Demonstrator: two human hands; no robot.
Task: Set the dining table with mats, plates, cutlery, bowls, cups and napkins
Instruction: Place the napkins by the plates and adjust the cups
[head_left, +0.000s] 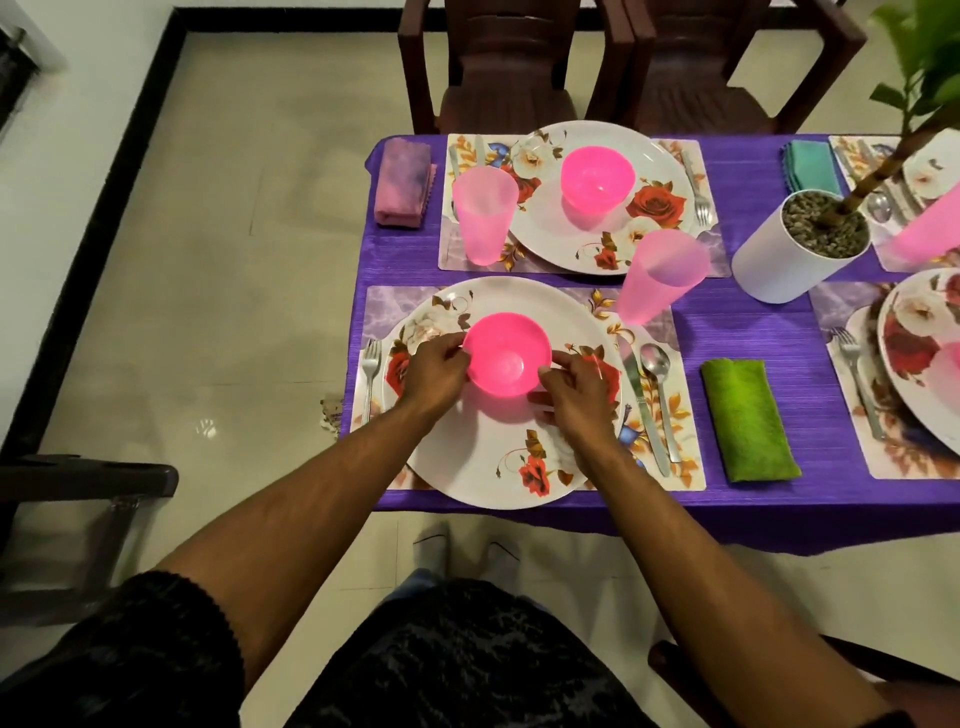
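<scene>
A pink bowl (506, 353) sits in the middle of the near floral plate (483, 467), which lies on a floral mat (379, 306). My left hand (434, 371) pinches the bowl's left rim. My right hand (574, 387) pinches its right rim. A fork (370, 369) lies left of the plate; a knife (641, 410) and spoon (657, 379) lie to its right. A pink cup (660, 275) stands at the mat's far right corner. A folded green napkin (748, 418) lies to the right.
Across the purple tablecloth (748, 322) is a second setting with plate (550, 228), pink bowl (596, 176), pink cup (483, 213) and purple napkin (402, 182). A white plant pot (789, 254) stands mid-table. More settings show at the right edge. Brown chairs (509, 62) stand beyond.
</scene>
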